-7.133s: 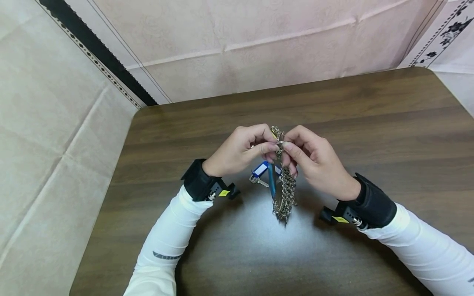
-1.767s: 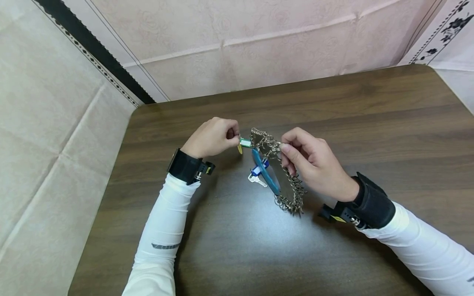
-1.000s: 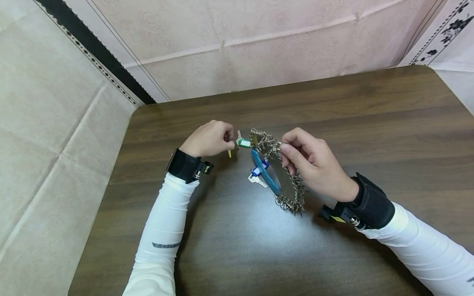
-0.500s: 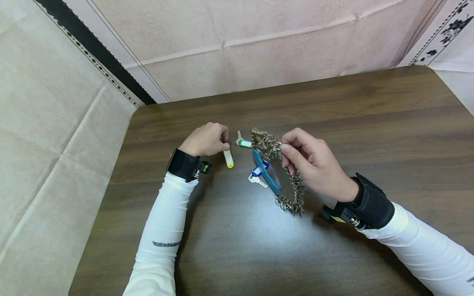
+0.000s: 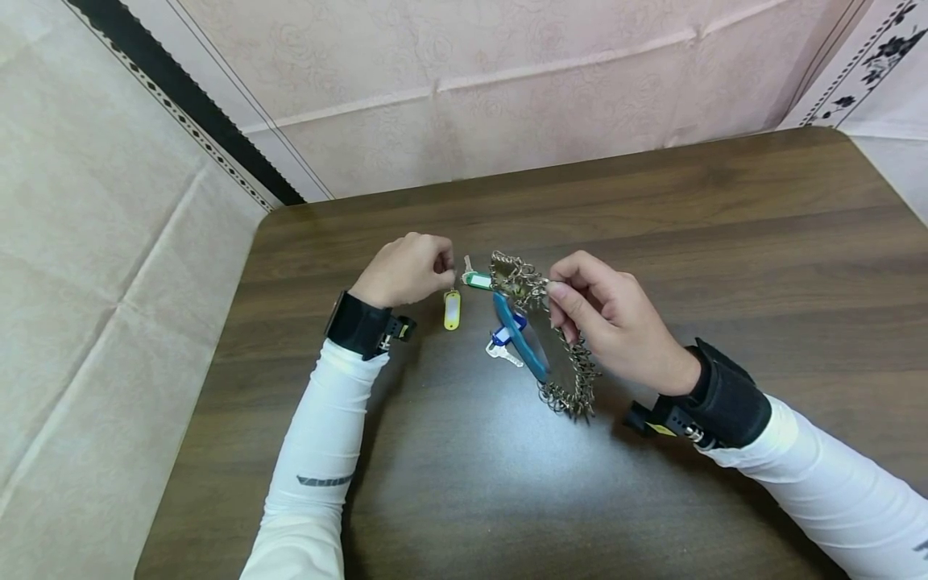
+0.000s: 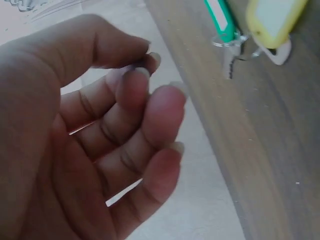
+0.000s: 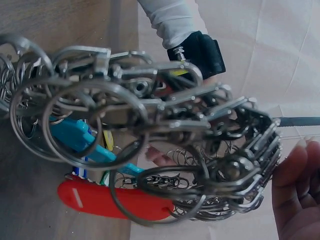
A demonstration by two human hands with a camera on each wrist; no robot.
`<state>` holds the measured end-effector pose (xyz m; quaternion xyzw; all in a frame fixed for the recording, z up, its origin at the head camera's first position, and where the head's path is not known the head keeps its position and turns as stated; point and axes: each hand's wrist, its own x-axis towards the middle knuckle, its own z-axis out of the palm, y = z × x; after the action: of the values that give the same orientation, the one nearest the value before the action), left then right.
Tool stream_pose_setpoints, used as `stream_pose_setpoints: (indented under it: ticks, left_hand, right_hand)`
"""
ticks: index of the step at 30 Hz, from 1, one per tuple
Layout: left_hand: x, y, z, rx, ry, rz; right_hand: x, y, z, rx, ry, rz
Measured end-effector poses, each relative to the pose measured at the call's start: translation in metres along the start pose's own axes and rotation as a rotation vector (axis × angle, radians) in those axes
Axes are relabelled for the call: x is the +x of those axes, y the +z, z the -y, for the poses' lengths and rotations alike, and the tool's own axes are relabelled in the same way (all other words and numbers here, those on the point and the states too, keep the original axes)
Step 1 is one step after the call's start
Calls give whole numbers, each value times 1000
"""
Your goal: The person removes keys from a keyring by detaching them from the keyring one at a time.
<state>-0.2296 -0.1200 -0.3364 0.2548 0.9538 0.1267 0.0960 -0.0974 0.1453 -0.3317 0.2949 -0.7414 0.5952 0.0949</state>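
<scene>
My right hand (image 5: 612,322) grips a bunch of metal key rings with swivel clips (image 7: 165,115) by its upper part. A teal-blue curved strip (image 5: 518,338) forms one side of that loop, and a red tag (image 7: 110,200) hangs in it in the right wrist view. My left hand (image 5: 408,270) is left of the bunch, fingers loosely curled, thumb near the index finger, nothing visible between them. Just below its fingertips is a yellow key tag (image 5: 452,310), apart from the fingers in the left wrist view.
A green key tag (image 5: 478,280) with a small key lies between the left hand and the bunch. A blue key tag (image 5: 502,336) with a silver key (image 5: 503,353) rests beside the strip. Beneath is a brown wooden table (image 5: 464,483), with pale cloth (image 5: 507,89) behind it.
Earlier both hands were together at the bunch. My left hand then drew left with the yellow tag and let it go beside the green tag. The right hand has barely moved.
</scene>
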Motion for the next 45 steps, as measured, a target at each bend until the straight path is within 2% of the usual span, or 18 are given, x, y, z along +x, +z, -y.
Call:
stream_pose_setpoints:
  ticks: [6, 15, 23, 29, 34, 40, 45]
  left_hand:
    - [-8, -9, -17, 5, 78, -147]
    - [-31, -24, -55, -51, 299, -333]
    - [-44, -27, -75, -36, 483, -451]
    - [-50, -26, -84, -46, 617, -503]
    - [-50, -23, -91, -34, 688, -512]
    - [-50, -19, -97, -1, 723, -521]
    - [-51, -16, -101, 35, 713, -535]
  right_hand:
    - [0, 0, 0, 2, 0, 2]
    - [0, 0, 0, -1, -2, 2]
    - [0, 0, 1, -13, -10, 4]
    - [0, 1, 1, -10, -15, 5]
    - [-1, 2, 2, -17, -20, 6]
    - [-2, 4, 4, -16, -17, 6]
    - [-2, 5, 5, -13, -23, 12]
